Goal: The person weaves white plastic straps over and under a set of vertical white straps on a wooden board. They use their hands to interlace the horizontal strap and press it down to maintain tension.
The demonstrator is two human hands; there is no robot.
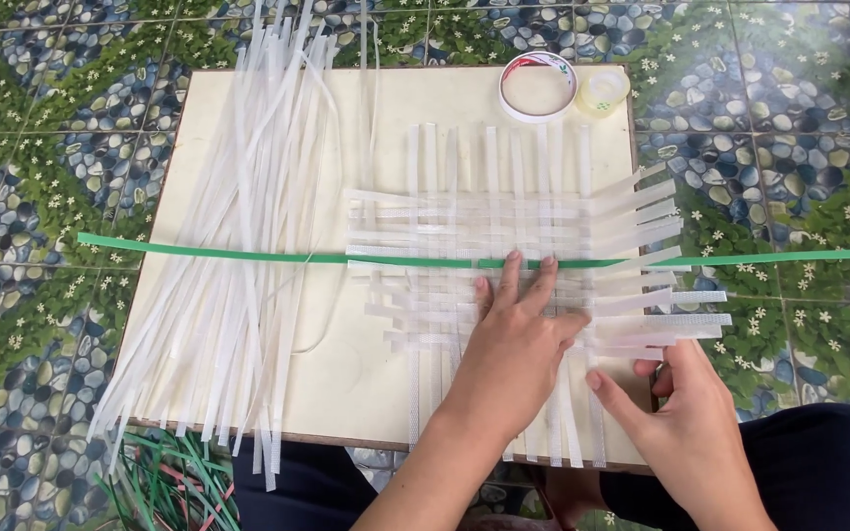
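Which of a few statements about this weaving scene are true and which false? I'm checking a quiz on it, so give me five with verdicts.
1. The left hand lies flat on the woven mat of white strips. True.
2. A green strip runs across the board from side to side. True.
3. The loose bundle of white strips lies on the right of the mat. False: it lies on the left.
4. Two rolls of tape sit at the board's far edge. True.
5. The right hand holds scissors. False: it holds no tool; its fingers are at the mat's near right edge.
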